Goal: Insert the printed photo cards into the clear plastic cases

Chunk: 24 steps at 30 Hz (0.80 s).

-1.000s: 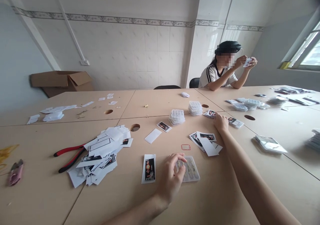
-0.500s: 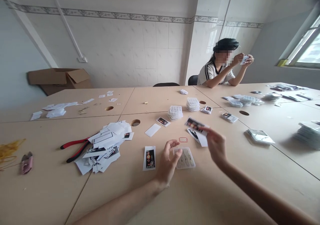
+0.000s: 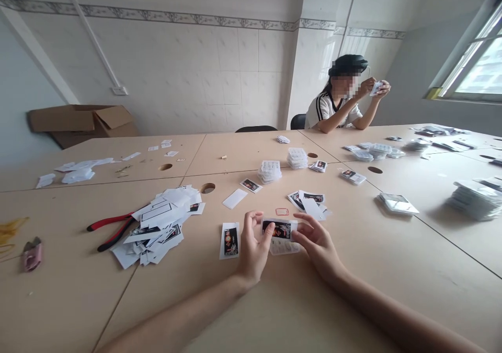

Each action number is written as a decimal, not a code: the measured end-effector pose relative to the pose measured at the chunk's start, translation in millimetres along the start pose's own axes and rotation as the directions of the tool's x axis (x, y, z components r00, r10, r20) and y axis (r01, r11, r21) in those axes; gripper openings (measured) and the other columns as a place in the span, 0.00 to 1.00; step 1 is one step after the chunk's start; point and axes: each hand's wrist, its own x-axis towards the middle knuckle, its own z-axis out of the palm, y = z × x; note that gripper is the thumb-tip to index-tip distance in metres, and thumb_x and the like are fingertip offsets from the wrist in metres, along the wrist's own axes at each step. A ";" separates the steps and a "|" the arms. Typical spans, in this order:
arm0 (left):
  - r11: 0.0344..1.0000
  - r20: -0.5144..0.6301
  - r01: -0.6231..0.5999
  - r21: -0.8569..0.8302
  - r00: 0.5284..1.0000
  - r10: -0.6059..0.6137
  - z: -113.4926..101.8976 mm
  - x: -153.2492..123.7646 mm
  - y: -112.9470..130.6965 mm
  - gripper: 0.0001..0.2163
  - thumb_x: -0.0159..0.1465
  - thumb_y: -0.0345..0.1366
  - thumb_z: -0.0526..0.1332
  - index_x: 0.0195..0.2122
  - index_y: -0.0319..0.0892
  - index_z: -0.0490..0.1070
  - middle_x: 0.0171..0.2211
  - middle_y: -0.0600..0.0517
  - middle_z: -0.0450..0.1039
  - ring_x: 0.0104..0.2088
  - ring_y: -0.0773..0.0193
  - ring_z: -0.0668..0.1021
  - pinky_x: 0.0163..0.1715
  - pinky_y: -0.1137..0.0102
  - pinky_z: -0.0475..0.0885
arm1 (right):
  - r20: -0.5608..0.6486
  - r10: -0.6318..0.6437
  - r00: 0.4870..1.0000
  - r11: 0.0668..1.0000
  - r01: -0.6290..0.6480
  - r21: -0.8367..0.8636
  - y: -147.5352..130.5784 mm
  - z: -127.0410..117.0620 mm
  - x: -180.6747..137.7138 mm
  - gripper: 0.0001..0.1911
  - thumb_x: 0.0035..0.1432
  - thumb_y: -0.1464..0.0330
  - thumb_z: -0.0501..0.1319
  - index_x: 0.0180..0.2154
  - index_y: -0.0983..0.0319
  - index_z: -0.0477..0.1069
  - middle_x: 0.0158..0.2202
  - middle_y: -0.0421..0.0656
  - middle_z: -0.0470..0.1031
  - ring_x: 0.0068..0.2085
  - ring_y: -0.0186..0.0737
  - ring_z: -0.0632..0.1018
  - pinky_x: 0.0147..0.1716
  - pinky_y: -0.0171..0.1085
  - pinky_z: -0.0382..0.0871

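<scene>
Two hands meet over the table, the left hand [image 3: 254, 251] and the right hand [image 3: 318, 248], and they hold one printed card [image 3: 279, 229] up between them by its short ends. The left thumb presses on the card's left end with the fingers curled around behind it. The right fingertips [image 3: 298, 228] pinch its other end, so both grips are closed on the card, with only the card between the hands. It has a white border around a dark picture with red and orange in it.

Directly beneath the card sits a clear plastic tray [image 3: 284, 248], mostly hidden by the card, and its contents are too small to make out. Just left of the left hand lies a second card [image 3: 229, 240] on a white backing. Above the hands are a small red-edged rectangle [image 3: 281, 212] and a loose group of cards [image 3: 308, 202].

Farther left, a heap of white paper offcuts [image 3: 157, 227] lies with red-and-black-handled pliers [image 3: 113, 231] at its edge. Stacks of clear trays [image 3: 270, 172] stand toward the far side of the table, near a blank white strip [image 3: 234, 198]. Across the table, a seated co-worker [image 3: 337, 94] in a striped white top holds a small card [image 3: 376, 88] up in both hands.
</scene>
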 end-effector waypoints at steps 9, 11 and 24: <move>0.873 0.141 -0.253 0.417 0.967 0.213 -1.0 -4.2 13.6 0.05 0.52 0.39 0.59 0.28 0.46 0.70 0.41 0.51 0.64 0.46 0.59 0.65 0.48 0.62 0.55 | -0.048 0.046 0.998 0.997 -0.043 0.070 0.8 -4.6 -0.5 0.16 0.44 0.67 0.64 0.38 0.59 0.66 0.26 0.37 0.71 0.29 0.33 0.73 0.30 0.32 0.65; 0.874 0.173 -0.257 0.411 0.964 0.203 -1.0 -3.6 15.6 0.07 0.52 0.41 0.59 0.29 0.46 0.71 0.39 0.52 0.67 0.44 0.60 0.67 0.48 0.62 0.55 | -0.017 0.052 0.998 0.998 -0.052 0.025 -3.8 -4.9 -0.8 0.18 0.45 0.66 0.63 0.40 0.60 0.66 0.26 0.39 0.73 0.30 0.36 0.74 0.30 0.35 0.66; 0.942 0.383 -0.214 0.259 0.918 0.103 -0.5 -0.1 14.5 0.11 0.59 0.40 0.51 0.32 0.45 0.71 0.35 0.52 0.74 0.38 0.63 0.73 0.49 0.62 0.53 | 0.082 -0.136 0.987 0.968 0.151 -0.202 -6.3 -5.5 2.1 0.07 0.48 0.65 0.61 0.32 0.59 0.70 0.31 0.42 0.74 0.34 0.39 0.74 0.35 0.39 0.68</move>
